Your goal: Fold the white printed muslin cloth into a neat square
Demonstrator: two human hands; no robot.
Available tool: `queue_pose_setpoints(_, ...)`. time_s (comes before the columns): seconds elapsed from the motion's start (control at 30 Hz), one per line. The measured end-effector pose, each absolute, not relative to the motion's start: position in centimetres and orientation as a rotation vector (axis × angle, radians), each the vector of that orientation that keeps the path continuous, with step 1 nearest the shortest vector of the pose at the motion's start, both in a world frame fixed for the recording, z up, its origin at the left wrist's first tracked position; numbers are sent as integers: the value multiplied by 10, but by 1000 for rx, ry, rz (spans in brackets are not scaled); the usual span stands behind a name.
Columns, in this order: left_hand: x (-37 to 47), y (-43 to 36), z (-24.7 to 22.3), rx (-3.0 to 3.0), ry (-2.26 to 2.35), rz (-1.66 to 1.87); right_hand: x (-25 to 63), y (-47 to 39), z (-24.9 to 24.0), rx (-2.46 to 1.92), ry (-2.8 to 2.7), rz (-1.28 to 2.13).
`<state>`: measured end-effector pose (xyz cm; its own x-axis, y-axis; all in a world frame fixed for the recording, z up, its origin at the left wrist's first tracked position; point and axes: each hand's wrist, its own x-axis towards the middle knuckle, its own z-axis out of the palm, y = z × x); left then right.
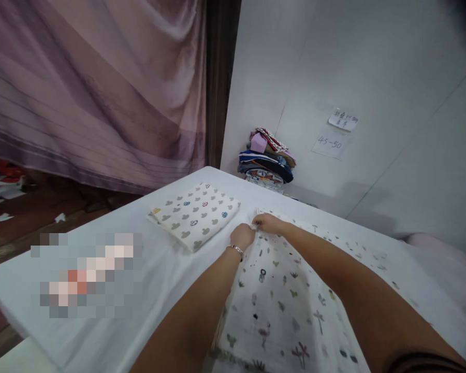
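A white cloth [272, 295] printed with small flamingos, palms and cacti spreads over the table in front of me, partly folded. My left hand [242, 237], with a bracelet at the wrist, is closed on the cloth's far left corner. Close beside it, my right hand [268, 224] pinches the same far edge. The cloth stretches from both hands back toward me, and my right forearm crosses above it. To the left of my hands lies a folded white cloth [196, 215] with grey cloud-like shapes and small coloured prints; neither hand touches it.
The white-covered table [155, 290] reaches left, with a pixelated patch over part of it. A pile of folded fabrics [267, 158] stands beyond the far edge against the wall. Handwritten paper notes [329, 143] hang there. A pinkish curtain [101, 88] hangs at the left.
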<state>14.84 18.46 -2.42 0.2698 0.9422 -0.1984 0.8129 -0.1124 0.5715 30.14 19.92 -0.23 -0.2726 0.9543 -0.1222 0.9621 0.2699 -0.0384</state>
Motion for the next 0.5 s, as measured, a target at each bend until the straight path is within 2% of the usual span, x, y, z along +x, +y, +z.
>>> queue_pose_setpoints(0.23,151,177,-36,1986,1613,374,321,251,19,2267,2087,-46)
queue_pose_setpoints(0.5,148,180,-38,1967,1599,405,303,280,-3,2270,1865,36)
